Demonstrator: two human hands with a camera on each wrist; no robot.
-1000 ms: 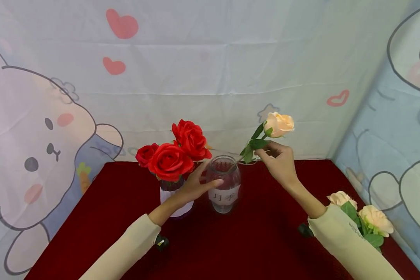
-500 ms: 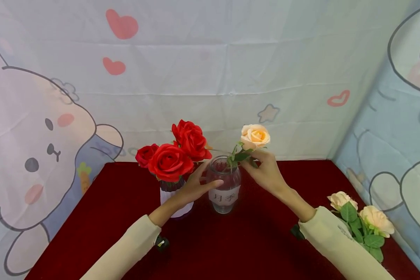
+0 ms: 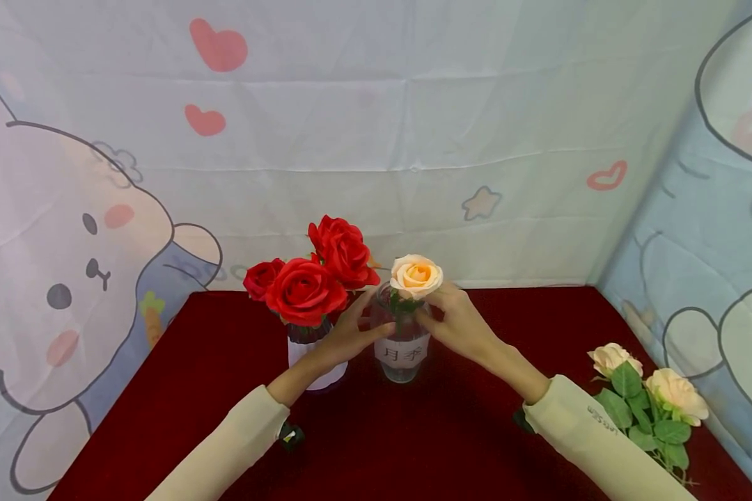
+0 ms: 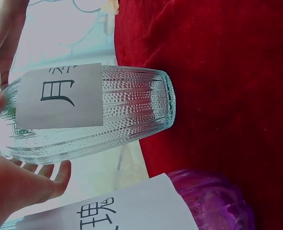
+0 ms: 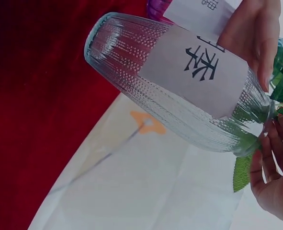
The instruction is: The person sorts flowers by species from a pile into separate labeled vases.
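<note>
A clear glass vase (image 3: 401, 374) with a white paper label (image 4: 60, 115) stands on the red cloth. My left hand (image 3: 351, 332) grips the vase's upper part from the left, thumb in front. The peach rose (image 3: 416, 275) stands just over the vase mouth, its stem inside. My right hand (image 3: 460, 325) is at the rim, fingers around the rose's stem and leaves; the bloom hides part of this in the head view. In the right wrist view, the right fingertips (image 5: 257, 177) lie beside the glass rim, and a green leaf (image 5: 242, 173) hangs outside it.
Left of the glass vase stands a purple vase (image 4: 213, 201) with a white label, holding several red roses (image 3: 307, 292). More peach roses (image 3: 673, 396) lie at the right edge of the red cloth (image 3: 451, 431). A printed curtain (image 3: 413, 125) surrounds the table.
My right hand has moved left and down with the peach rose, and its stem has gone deeper into the glass vase. My left hand keeps its grip on the vase.
</note>
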